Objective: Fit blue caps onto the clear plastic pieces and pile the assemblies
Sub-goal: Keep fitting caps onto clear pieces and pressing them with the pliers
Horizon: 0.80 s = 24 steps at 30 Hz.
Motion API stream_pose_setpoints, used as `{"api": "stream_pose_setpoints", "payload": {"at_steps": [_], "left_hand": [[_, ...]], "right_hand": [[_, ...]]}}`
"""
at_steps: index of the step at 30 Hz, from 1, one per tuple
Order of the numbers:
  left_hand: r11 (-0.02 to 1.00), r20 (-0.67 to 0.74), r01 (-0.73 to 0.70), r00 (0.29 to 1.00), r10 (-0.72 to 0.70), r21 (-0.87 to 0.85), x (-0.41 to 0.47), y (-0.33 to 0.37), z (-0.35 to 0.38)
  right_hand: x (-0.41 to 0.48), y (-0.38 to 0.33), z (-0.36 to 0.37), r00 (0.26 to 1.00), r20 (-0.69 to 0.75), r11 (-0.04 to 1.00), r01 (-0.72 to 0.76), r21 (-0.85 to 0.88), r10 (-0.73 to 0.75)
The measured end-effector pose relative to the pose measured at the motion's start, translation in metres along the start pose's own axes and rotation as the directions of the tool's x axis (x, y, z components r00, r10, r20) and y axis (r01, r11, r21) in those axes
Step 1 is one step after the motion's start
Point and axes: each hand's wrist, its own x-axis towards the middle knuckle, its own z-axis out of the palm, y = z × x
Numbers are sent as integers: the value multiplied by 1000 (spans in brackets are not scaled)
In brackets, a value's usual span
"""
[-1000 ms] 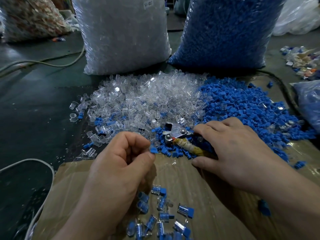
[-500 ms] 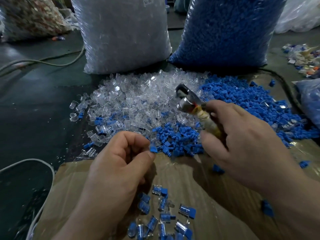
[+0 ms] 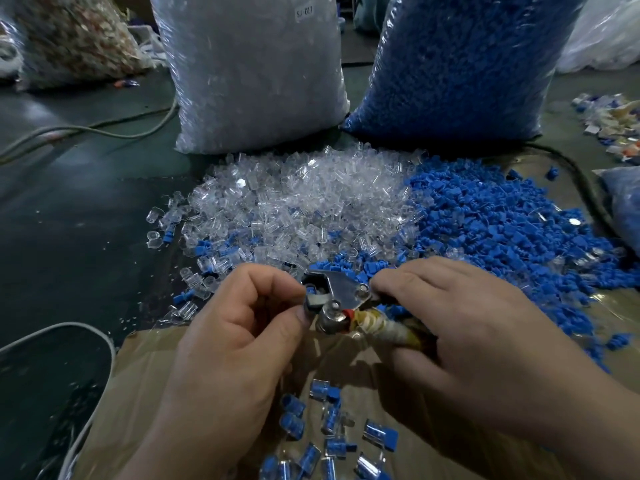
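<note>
Head | left hand (image 3: pixel 235 341) pinches piece (image 3: pixel 310 292) at pliers (image 3: pixel 341 292) | right hand (image 3: pixel 467 341) grips handle (image 3: pixel 388 329) | over cardboard (image 3: pixel 145 375) edge

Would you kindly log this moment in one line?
left hand: pinches piece at tool mouth | right hand: grips tool handle | assemblies: on cardboard

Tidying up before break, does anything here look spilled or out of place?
Yes: stray clear pieces and a few blue caps lie scattered on the dark floor, off the left edge of the clear pile.
</note>
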Motion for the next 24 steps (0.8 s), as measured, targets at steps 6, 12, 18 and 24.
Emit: {"api": "stream_pose_setpoints", "payload": {"at_steps": [6,12,18,24], "left_hand": [[999,37,-7,999,9,-48,1,3,-3],[998,29,-49,998,50,-50,0,4,-4],[998,-64,-47,997,49,34,1,6,-2],[993,-14,45,999,-44,112,1,6,1]], "right_hand": [[2,-1,1,998,-20,997,60,-52,-61],[3,-6,-1,997,-40,996,58,-70,-61],[1,-2,-2,997,-77,998,5,-68,-10],[10,13,1,980,-59,952,-201,-231,192]]}}
